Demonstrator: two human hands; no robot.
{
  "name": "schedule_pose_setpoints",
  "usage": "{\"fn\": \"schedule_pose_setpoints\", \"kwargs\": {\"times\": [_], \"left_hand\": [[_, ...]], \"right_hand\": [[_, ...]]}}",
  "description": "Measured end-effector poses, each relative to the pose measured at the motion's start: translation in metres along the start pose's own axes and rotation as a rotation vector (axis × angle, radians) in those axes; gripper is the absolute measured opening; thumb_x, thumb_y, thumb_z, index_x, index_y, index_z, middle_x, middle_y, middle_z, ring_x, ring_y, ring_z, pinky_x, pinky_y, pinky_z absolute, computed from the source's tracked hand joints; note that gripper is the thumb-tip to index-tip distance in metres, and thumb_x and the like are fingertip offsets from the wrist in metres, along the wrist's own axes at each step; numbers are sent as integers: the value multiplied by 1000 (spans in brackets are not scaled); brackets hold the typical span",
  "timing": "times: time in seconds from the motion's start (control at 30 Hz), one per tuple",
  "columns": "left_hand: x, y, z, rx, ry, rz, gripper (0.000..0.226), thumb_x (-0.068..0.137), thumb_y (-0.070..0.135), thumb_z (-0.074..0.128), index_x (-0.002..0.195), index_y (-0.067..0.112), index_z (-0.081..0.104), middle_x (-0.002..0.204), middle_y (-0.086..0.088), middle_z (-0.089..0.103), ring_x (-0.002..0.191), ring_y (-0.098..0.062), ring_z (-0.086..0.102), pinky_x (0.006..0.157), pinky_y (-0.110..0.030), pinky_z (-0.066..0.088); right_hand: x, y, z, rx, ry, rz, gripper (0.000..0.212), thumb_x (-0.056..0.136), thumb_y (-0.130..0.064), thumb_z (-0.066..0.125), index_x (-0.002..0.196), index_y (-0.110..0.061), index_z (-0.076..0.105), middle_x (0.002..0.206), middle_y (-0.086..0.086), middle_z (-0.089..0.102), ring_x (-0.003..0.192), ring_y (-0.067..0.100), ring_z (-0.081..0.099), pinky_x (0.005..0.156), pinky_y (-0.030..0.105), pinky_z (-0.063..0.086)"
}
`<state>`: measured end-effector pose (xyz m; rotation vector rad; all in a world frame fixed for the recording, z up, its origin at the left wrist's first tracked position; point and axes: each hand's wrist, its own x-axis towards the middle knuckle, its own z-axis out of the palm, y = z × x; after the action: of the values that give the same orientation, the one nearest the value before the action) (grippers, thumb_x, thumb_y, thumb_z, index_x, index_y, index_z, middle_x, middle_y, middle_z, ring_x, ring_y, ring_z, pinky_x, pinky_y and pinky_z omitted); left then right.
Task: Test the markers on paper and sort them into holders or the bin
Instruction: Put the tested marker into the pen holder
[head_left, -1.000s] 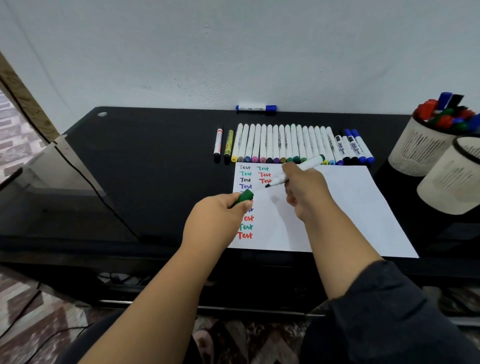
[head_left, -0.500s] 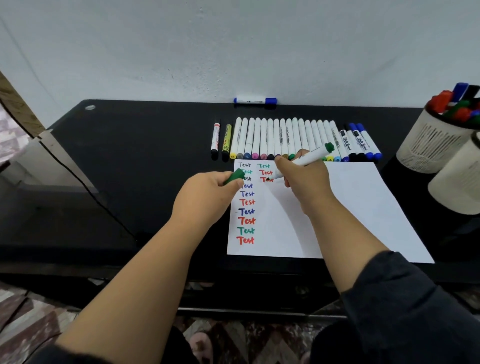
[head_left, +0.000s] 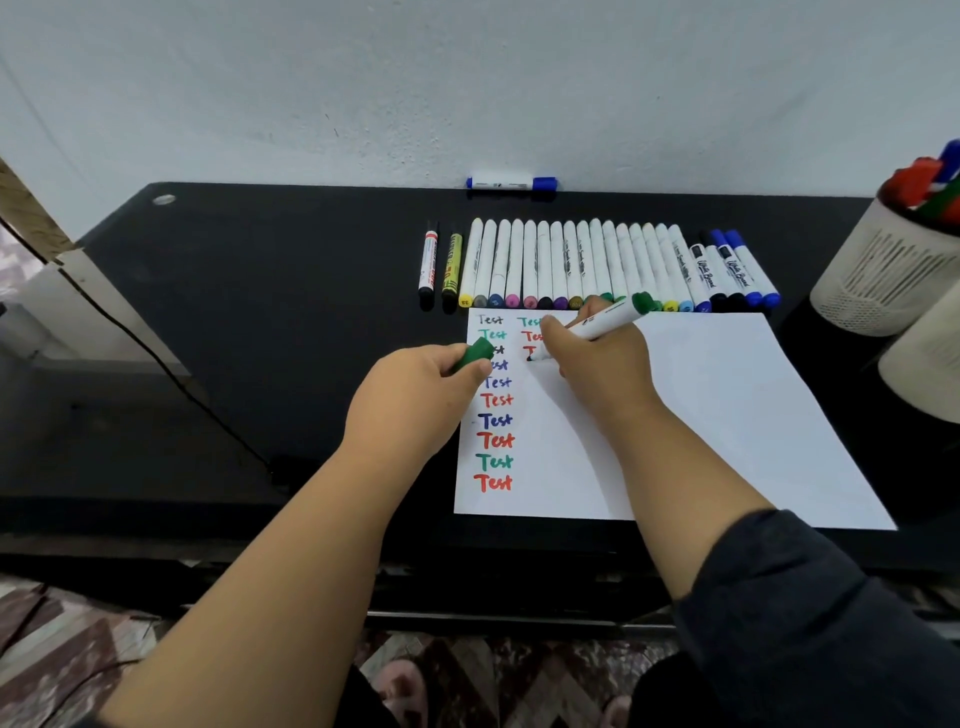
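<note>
Now my marker tip is coming down onto the paper (head_left: 701, 415), mid-frame. Left of centre, my left hand (head_left: 415, 395) is pinching the green cap (head_left: 475, 355), small and slippery. Right of it, my right hand (head_left: 597, 374) is gripping the green marker (head_left: 597, 325) low on its light, stiff barrel, writing.

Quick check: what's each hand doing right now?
Left hand: fingers grip the green cap.
Right hand: holds the green marker, tip on the paper.
</note>
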<state>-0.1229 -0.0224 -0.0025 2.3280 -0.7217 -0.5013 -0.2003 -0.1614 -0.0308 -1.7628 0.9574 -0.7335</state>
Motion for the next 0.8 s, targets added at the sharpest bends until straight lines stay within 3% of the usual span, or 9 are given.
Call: {"fn": "schedule_pose_setpoints", "kwargs": {"times": [0.13, 0.23, 0.37, 0.5, 0.67, 0.8], "left_hand": [[0, -1, -1, 1, 12, 12, 42, 93, 44, 49, 133, 32, 51, 106, 14, 61, 70, -4, 54, 60, -21, 45], [-1, 0, -2, -6, 18, 16, 41, 93, 44, 50, 133, 32, 51, 106, 14, 61, 72, -3, 53, 62, -20, 45], [-2, -1, -2, -4, 21, 24, 41, 93, 44, 50, 132, 33, 52, 92, 18, 54, 71, -3, 54, 61, -21, 45], [0, -1, -2, 7, 26, 31, 42, 93, 44, 49, 133, 33, 50, 117, 11, 62, 73, -2, 52, 66, -22, 46], [0, -2, 0, -6, 14, 19, 41, 93, 44, 50, 133, 34, 51, 96, 18, 56, 69, -3, 55, 60, -22, 46], [1, -3, 0, 5, 9, 21, 42, 93, 45, 50, 133, 34, 51, 97, 18, 59, 68, -3, 54, 57, -21, 44]], "right_hand": [[-1, 0, 2, -68, -23, -37, 31, 86, -28, 63, 69, -16, 40, 69, 4, 52, 68, 20, 54, 57, 26, 37], [-1, 0, 1, -113, -14, -40, 33, 87, -25, 62, 67, -16, 36, 63, 1, 44, 59, 14, 44, 53, 25, 33], [-1, -1, -1, -62, 29, -7, 33, 86, -18, 58, 65, -16, 32, 61, -1, 37, 56, 11, 36, 52, 24, 29], [-3, -2, -1, -85, -9, -22, 35, 86, -19, 59, 65, -16, 32, 61, -2, 36, 56, 12, 36, 53, 25, 29], [-4, -3, -3, -58, -10, -4, 33, 84, -14, 57, 65, -16, 30, 63, -1, 33, 58, 13, 33, 53, 26, 27], [-5, -2, -2, -69, 19, -14, 33, 84, -14, 57, 64, -16, 30, 61, -1, 34, 57, 12, 34, 53, 25, 27]]}}
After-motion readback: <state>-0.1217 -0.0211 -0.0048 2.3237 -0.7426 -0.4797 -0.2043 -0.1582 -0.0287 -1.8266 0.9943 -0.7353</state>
